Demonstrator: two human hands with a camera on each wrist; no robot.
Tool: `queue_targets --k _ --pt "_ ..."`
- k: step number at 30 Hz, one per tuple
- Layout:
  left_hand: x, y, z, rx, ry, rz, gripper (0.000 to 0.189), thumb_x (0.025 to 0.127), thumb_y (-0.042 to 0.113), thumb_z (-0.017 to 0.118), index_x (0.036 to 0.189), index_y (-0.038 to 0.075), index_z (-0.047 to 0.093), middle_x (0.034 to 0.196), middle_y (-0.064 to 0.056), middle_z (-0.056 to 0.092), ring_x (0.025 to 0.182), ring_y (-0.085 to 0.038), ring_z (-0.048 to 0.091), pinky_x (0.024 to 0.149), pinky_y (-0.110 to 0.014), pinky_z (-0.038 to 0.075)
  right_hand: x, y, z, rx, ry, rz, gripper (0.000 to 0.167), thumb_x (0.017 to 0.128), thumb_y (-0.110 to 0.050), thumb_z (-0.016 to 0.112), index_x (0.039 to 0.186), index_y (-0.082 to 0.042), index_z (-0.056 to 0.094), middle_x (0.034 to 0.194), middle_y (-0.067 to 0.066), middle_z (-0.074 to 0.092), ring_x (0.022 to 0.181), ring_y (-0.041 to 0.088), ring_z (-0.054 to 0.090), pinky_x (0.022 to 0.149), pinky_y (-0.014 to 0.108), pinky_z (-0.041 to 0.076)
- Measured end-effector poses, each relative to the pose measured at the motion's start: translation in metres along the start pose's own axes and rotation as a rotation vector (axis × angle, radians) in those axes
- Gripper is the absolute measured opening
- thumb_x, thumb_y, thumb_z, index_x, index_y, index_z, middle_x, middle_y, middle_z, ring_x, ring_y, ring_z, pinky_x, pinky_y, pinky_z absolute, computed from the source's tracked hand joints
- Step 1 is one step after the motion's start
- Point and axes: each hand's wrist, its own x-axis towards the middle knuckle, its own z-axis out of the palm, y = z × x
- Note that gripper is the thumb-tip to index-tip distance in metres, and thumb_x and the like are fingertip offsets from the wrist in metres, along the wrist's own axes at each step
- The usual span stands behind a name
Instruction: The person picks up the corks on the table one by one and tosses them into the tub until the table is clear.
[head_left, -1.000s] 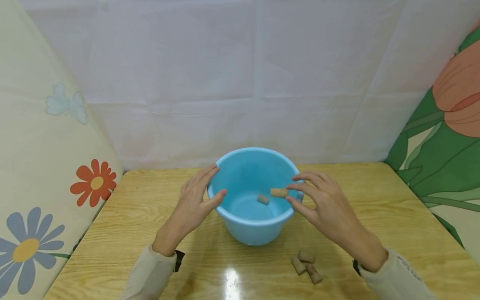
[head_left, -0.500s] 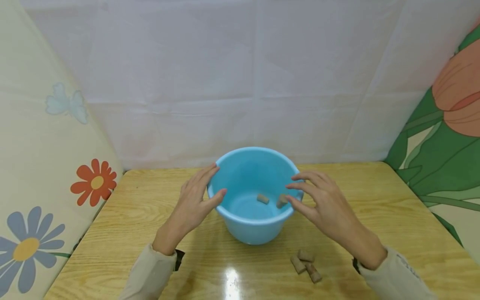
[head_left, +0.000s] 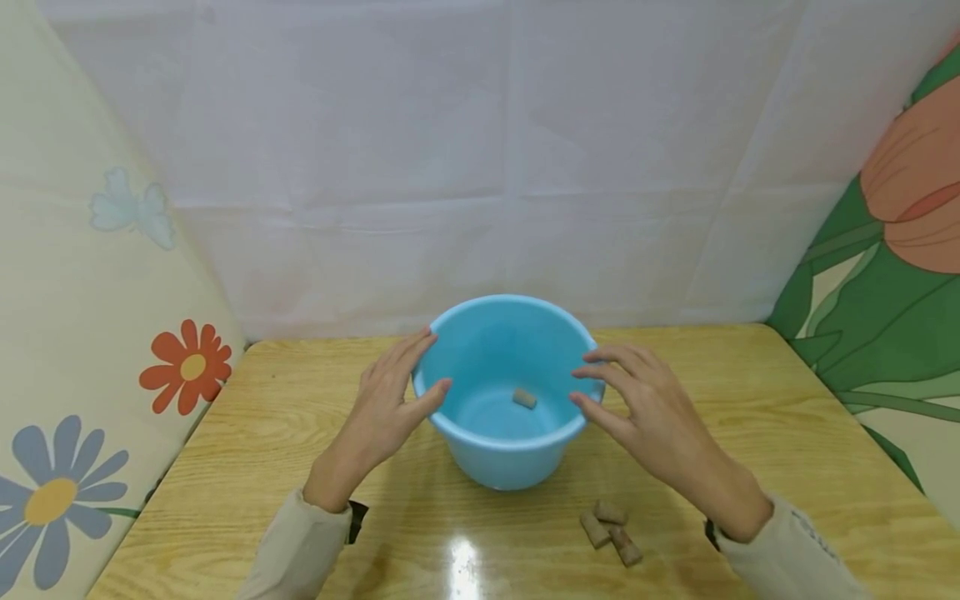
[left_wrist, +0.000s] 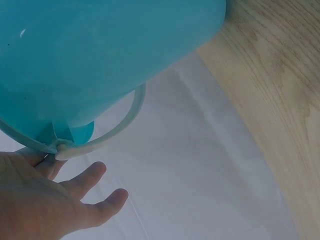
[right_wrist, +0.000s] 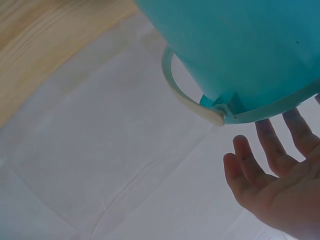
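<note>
A light blue bucket [head_left: 504, 462] stands upright on the table, with one cork [head_left: 524, 398] visible on its floor. At its left rim is my left hand [head_left: 390, 400], fingers straight along the edge and thumb over the inner side. The left wrist view shows two fingers [left_wrist: 85, 180] held clear of the bucket, others at the rim. My right hand [head_left: 648, 412] holds nothing; its relaxed fingers and thumb overlap the right rim. In the right wrist view some fingertips [right_wrist: 263, 122] are right at the rim's underside. Several corks [head_left: 611, 532] lie close together in front.
The bucket's pale handle [right_wrist: 192, 105] hangs along its far side. A wood-grain table [head_left: 300, 433] bears everything, backed by a white cloth [head_left: 450, 167]. Flower-printed panels, one at left [head_left: 90, 292] and one at right [head_left: 907, 333], flank it.
A second cork has left my right hand's fingertips and dropped into the bucket, where it is now out of sight. Both hands have stayed almost in place.
</note>
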Motion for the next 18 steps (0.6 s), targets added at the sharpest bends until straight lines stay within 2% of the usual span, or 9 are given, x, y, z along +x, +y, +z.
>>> queue_targets --k 18 --pt "-0.001 -0.001 0.000 -0.001 0.004 0.003 0.066 0.096 0.045 0.058 0.154 0.019 0.038 0.161 -0.001 0.034 0.150 -0.030 0.026 0.113 -0.064 0.016 -0.016 0.001 -0.006 -0.068 0.058 -0.014 0.031 0.080 -0.023 0.081 0.106 -0.007 0.073 0.120 0.011 0.066 0.117 0.032 0.058 0.096 0.056 0.045"
